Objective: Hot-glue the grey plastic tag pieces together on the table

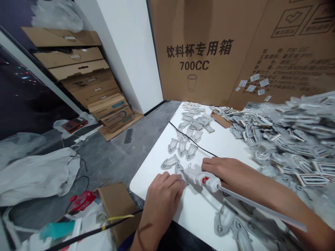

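My right hand [227, 170] is wrapped round a white hot glue gun [202, 179], with a long clear glue stick [261, 207] trailing back from it. The gun's nozzle points left at a small grey shaped piece [180, 171] on the white table [204, 212]. My left hand [163, 190] lies on the table with its fingertips pressed on that piece. Beside it lies another grey piece [170, 162]. A row of three similar pieces [182, 148] sits just beyond.
A big heap of grey and white pieces [293, 139] covers the table's right side. More pieces [195, 120] lie at the far end. A black cable [192, 143] crosses the table. Large cardboard boxes [209, 52] stand behind. Bags, flat boxes and clutter fill the floor at left.
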The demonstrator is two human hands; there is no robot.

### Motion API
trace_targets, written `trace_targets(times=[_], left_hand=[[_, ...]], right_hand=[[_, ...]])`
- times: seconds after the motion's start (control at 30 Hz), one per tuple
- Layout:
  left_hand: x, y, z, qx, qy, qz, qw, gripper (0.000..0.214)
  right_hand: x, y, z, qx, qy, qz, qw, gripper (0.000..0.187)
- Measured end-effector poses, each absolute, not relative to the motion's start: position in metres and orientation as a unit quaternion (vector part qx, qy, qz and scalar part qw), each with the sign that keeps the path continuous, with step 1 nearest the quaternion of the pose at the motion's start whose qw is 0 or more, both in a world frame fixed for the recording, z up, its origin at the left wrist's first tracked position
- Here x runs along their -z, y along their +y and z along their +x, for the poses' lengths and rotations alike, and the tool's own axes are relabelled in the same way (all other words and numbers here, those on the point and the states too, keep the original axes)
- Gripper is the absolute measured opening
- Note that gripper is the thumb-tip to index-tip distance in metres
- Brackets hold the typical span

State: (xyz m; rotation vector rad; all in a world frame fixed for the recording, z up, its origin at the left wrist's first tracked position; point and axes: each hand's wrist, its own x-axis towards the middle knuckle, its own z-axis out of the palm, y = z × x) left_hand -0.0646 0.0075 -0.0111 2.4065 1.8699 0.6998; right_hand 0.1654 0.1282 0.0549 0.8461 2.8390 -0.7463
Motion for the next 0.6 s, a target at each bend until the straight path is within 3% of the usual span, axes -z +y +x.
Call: trace_targets(times=[0.6], left_hand=[[0.01, 0.007, -0.065, -0.22, 0.59, 0.776, 0.031, 0.017]], right_hand=[[-0.042, 0.124, 0.164, 0.222, 0.926, 0.306, 0.023, 0.03]])
